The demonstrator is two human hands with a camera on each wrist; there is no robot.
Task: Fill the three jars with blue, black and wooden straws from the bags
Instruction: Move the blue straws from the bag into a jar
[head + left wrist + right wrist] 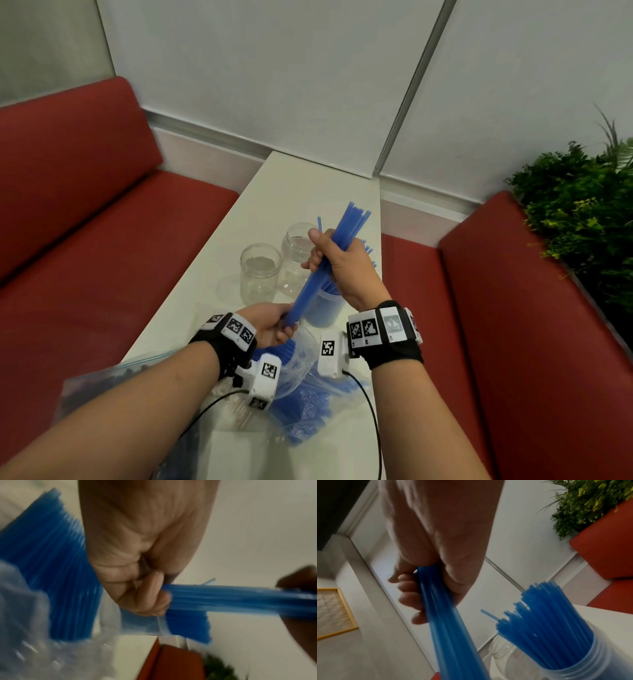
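Both hands hold one bundle of blue straws (325, 260) slanted above the white table (301, 185). My left hand (274, 327) grips its lower end, fingers curled round it (150, 596). My right hand (330, 260) grips it higher up (412, 596), and the tips fan out above the fist. Under the bundle stands a clear jar (323, 310) packed with blue straws (556, 631). Two empty clear jars (260, 270) (296, 255) stand to its left. A clear bag of blue straws (308, 394) lies in front of me.
A second bag with dark straws (102, 390) lies at the table's near left, and pale wooden sticks (239, 411) show beside it. Red benches (85, 240) flank the narrow table. A green plant (582, 212) stands behind the right bench. Wrist-camera cables trail over the table.
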